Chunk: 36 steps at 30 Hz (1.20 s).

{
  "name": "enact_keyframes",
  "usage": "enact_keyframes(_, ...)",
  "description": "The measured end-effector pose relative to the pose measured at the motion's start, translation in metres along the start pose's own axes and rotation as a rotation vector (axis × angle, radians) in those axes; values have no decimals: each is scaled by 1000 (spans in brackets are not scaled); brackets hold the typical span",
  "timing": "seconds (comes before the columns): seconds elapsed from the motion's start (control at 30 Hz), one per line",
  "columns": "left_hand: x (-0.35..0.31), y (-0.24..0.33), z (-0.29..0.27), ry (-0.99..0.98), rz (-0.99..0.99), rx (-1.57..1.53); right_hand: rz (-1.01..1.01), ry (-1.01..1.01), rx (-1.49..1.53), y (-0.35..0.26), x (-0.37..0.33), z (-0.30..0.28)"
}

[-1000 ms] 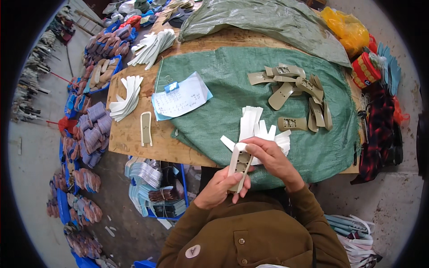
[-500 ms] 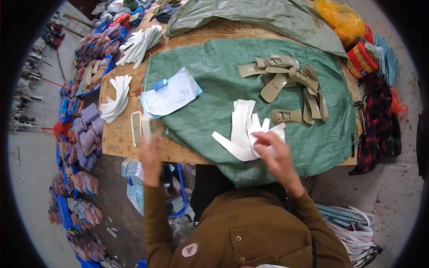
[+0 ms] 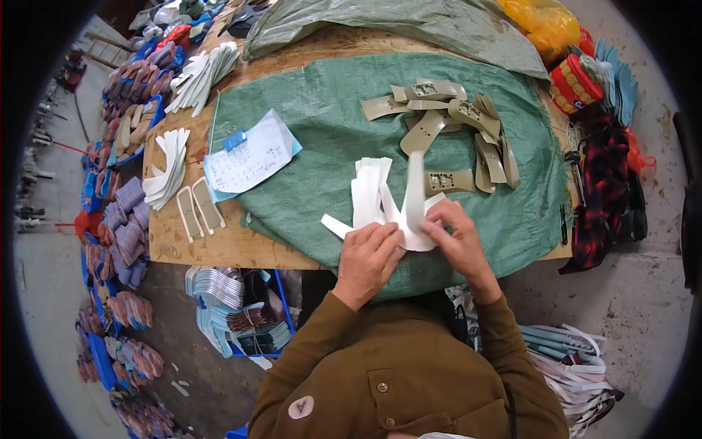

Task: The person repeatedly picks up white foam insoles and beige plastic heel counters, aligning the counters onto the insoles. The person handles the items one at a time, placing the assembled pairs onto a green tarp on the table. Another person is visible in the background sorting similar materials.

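Note:
A pile of white curved strips (image 3: 369, 192) lies fanned on the green woven sheet in front of me. My left hand (image 3: 371, 260) bends over the near end of the pile, its fingers closed on the white material. To its right, my right hand (image 3: 457, 238) pinches one white curved strip (image 3: 414, 197), whose far end stands up and is slightly blurred. Two flat beige pieces with white rims (image 3: 190, 214) lie side by side on bare wood to the left. Beyond my right hand are several beige insole-shaped pieces (image 3: 450, 181) with cut-out middles.
Papers under a blue clip (image 3: 252, 157) lie left on the green sheet (image 3: 322, 102). More white strips (image 3: 168, 170) are at the wooden table's (image 3: 241, 252) left edge. A blue crate (image 3: 285, 300) with stacked pieces stands below. Bundled slippers (image 3: 130, 219) line the floor at left.
My left hand has come right from the rimmed beige pieces to the white pile, leaving two of them side by side. My right hand now has a strip raised. The view has shifted slightly.

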<state>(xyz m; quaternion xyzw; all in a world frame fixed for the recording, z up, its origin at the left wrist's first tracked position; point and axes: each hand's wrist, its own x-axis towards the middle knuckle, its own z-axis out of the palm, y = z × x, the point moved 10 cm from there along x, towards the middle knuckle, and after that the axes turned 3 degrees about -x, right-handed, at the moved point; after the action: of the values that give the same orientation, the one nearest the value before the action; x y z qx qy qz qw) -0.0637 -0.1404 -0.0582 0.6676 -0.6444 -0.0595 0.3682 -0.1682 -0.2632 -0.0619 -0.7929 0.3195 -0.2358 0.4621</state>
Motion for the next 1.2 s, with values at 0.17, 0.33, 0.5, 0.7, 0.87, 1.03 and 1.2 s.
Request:
enact_keyframes(0.17,1,1,6,-26,9,27,-10,409,665,21,-5,-61)
enact_keyframes(0.33,-1,1,9,-32,16,30,54,371,903,26,-2,-50)
enact_keyframes(0.5,-5,-3,12,-42,22,41,243,320,1253,48,-5,-27)
enact_keyframes(0.7,-8,-9,13,-10,20,59,215,380,1211,52,-13,-42)
enact_keyframes(0.87,-11,-13,11,19,19,95,-147,731,935,32,-43,-201)
enact_keyframes(1.03,-5,-7,-2,-23,-22,-4,327,565,406,24,-46,-162)
enact_keyframes(1.2,12,16,-37,18,-98,-416,174,137,265,-28,-19,-64)
